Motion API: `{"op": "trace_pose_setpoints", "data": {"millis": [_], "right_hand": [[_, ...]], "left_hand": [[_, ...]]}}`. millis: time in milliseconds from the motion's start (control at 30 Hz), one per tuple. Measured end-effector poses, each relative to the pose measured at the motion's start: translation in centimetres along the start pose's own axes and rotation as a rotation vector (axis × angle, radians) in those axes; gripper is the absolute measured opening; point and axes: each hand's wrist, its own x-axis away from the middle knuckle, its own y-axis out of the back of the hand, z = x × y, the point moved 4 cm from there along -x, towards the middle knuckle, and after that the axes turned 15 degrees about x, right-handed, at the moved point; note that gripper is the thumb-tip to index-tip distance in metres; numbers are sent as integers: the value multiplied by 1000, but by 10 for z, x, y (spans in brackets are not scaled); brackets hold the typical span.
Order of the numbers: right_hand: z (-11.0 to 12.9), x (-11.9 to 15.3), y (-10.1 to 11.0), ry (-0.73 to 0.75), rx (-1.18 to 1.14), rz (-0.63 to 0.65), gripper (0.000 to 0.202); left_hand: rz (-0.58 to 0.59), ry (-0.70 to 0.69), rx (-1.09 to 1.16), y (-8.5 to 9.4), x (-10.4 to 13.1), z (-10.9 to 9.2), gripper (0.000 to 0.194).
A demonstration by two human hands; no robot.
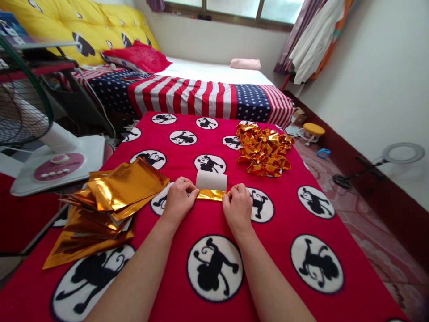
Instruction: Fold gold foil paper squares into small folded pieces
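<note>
- A small sheet, metallic gold on one face and plain pale grey on the other.
- Its near part is folded into a narrow, glossy gold strip (faintly creased), running left to right.
- Beyond the strip the grey face shows, slightly bowed.
- It lies around the middle of the tabletop, long sides crosswise.

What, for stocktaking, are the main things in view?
foil sheet: 1, gold-grey, centre
loose sheets: uncounted, gold, left
folded pieces: uncounted, gold, back right
cloth: 1, red, beneath them
fan: 1, white, left
backrest: 1, yellow, upper left
bed: 1, white, back
pillow: 1, red, on bed
bedcover: uncounted, red-white-blue, bed's edge
stool: 1, yellow, right
ring lamp: 1, grey, right
left hand: 1, bare, sheet's left
right hand: 1, bare, sheet's right
</note>
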Motion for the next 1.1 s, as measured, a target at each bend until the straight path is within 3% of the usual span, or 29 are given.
{"op": "trace_pose_setpoints", "data": {"millis": [167, 333, 533, 767, 900, 1100], "right_hand": [[-1, 0, -1, -5, -15, -14, 16], [-1, 2, -2, 0, -34, -40, 17], [-1, 1, -1, -11, -34, -32, 17], [-2, -1, -2, -30, -27, -1, 16], [-3, -3, -2, -30, -38, 2, 16], [-3, -3, -3, -22, -10, 5, 17]], "left_hand": [[27, 26, -34, -1, 2, -7, 2], [100, 18, -60, -5, 4, -11, 18], [99, 54, -145, -5, 3, -10, 21], [60, 141, -272, -8, 2, -25, 18], [59, 153, -280, -11, 3, -31, 33], [48, 160, -291, -13, 7, -30, 32]]}}
